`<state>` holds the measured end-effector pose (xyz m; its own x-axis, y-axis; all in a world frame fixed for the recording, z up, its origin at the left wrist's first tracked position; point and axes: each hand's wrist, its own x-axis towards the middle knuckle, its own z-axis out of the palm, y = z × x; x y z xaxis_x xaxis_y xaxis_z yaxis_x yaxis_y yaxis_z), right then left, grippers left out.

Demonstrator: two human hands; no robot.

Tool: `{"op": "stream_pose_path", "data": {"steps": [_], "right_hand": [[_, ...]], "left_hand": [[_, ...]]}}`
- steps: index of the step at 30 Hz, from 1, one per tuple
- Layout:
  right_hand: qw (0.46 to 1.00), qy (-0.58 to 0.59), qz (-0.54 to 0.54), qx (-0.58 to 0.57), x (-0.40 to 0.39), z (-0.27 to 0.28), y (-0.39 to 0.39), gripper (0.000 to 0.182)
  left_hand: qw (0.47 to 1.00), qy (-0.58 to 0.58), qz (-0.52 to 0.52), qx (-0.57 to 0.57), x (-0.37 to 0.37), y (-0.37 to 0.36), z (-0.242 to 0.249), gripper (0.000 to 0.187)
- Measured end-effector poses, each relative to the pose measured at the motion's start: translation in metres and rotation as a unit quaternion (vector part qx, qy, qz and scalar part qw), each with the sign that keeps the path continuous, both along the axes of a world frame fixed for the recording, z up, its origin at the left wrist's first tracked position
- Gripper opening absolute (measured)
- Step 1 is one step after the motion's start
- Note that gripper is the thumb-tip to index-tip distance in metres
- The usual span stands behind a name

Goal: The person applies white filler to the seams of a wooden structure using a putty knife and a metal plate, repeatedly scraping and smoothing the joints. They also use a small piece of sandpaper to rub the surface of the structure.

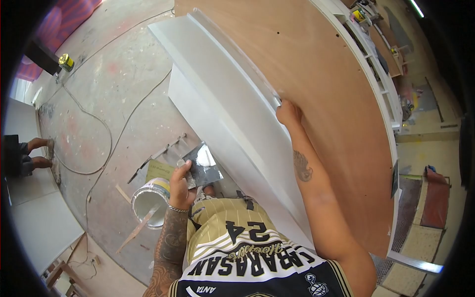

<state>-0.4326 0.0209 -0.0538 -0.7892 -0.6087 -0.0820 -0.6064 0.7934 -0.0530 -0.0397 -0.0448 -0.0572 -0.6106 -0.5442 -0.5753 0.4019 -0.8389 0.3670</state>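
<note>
- While the left hand point(181, 192) grips a dark flat plate point(204, 167) near the person's shorts point(222, 213), thumb over its edge, the right hand point(289, 114) is closed around a small tool point(278, 100), mostly hidden.
- That tool is at the seam between a pale ledge point(232, 94) and a brown board point(341, 119).
- A bucket point(134, 210) with a stick point(138, 231) in it stands near the left hand.

I read "24", "ANTA" and partial "ARASAN" on the jersey point(213, 214); green sheet point(159, 171) print unclear.
</note>
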Motion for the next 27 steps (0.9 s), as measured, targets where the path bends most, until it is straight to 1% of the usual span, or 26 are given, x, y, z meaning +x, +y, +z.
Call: {"op": "stream_pose_path", "data": {"steps": [2, 5, 8, 11, 14, 15, 18, 21, 27], "right_hand": [[1.000, 0.007, 0.009, -0.018, -0.005, -0.012, -0.002, 0.034], [0.999, -0.039, 0.011, -0.009, 0.005, -0.004, -0.014, 0.032], [0.997, -0.049, 0.028, -0.046, 0.024, -0.006, -0.019, 0.037], [0.991, -0.109, 0.052, -0.054, 0.035, 0.025, -0.003, 0.034], [0.994, -0.007, 0.040, -0.105, 0.016, 0.027, 0.011, 0.037], [0.997, -0.033, 0.024, -0.061, 0.012, 0.032, 0.009, 0.038], [0.994, 0.027, 0.074, -0.076, 0.002, 0.013, 0.006, 0.034], [0.999, 0.017, 0.044, -0.008, 0.006, 0.008, -0.004, 0.030], [1.000, 0.002, 0.022, -0.001, 0.010, -0.002, -0.015, 0.027]], "left_hand": [[1.000, -0.006, 0.001, -0.003, 0.000, 0.001, -0.001, 0.020], [1.000, -0.004, -0.003, -0.007, 0.000, 0.000, 0.000, 0.021], [1.000, -0.004, -0.021, -0.007, 0.000, 0.004, -0.001, 0.021], [0.999, -0.002, -0.035, -0.009, 0.000, 0.003, -0.001, 0.021], [1.000, 0.008, -0.026, -0.008, -0.005, 0.004, -0.001, 0.021], [1.000, 0.009, -0.026, -0.007, -0.005, 0.004, 0.000, 0.021], [0.999, 0.008, -0.039, -0.008, -0.003, 0.006, -0.001, 0.021], [0.999, 0.009, -0.048, -0.017, -0.001, 0.006, -0.005, 0.021], [0.999, 0.002, -0.041, -0.010, -0.001, 0.008, -0.001, 0.021]]}}
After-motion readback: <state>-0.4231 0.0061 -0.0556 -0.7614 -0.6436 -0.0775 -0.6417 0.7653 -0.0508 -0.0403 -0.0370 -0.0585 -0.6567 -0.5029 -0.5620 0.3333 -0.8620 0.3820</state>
